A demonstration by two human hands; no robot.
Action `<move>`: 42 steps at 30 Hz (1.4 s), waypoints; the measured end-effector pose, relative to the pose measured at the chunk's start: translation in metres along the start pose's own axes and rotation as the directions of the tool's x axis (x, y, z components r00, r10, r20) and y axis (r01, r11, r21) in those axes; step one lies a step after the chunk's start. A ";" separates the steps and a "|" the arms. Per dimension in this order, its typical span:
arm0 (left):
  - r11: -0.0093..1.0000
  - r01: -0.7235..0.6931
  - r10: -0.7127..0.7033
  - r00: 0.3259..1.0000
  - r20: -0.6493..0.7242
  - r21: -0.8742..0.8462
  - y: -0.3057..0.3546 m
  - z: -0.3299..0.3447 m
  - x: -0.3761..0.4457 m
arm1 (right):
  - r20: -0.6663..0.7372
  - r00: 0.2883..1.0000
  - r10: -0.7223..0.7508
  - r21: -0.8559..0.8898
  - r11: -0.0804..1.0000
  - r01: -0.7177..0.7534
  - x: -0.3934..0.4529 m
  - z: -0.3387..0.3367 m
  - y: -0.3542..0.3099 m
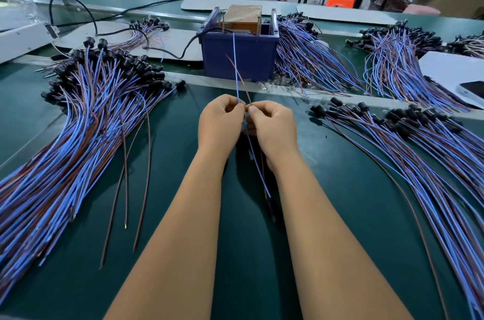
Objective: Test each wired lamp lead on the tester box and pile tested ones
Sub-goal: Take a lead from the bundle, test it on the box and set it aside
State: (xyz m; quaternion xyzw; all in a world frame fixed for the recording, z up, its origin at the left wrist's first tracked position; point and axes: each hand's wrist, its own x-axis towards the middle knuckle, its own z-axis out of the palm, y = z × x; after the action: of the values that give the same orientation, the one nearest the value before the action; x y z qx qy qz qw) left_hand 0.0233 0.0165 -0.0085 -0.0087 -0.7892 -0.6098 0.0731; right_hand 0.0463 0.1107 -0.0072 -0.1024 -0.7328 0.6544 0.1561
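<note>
Hands meet over the green table [235, 254]: the left hand [218, 123] pinches the blue wire [235, 68] and the right hand [272, 126] pinches the brown wire [239, 76] of one lamp lead. Big lead piles lie at the left [78, 120] and right [424, 141]. Farther, the blue tester box [241, 55] stands behind the raised wires.

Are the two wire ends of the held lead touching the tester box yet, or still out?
Out. Both hands pinch the lead; its ends stand free before the blue box.
</note>
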 end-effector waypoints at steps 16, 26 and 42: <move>0.999 0.021 -0.023 0.998 -0.053 -0.041 0.005 0.006 -0.002 | -0.049 0.995 -0.087 -0.082 0.993 0.082 -0.005 0.007 -0.006; 0.989 -0.017 -0.002 0.992 -0.129 -0.148 0.009 0.011 -0.008 | -0.130 0.981 -0.144 -0.042 0.989 0.140 -0.011 0.004 -0.010; 0.977 0.002 -0.044 0.980 -0.195 -0.214 0.009 0.011 -0.006 | -0.211 0.977 0.001 0.132 0.991 0.027 -0.009 -0.003 -0.012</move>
State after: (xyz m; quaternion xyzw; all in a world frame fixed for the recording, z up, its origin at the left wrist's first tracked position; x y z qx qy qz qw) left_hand 0.0292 0.0300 -0.0031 0.0535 -0.7082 -0.6893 0.1429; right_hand 0.0568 0.1088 0.0036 -0.1557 -0.6671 0.6866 0.2437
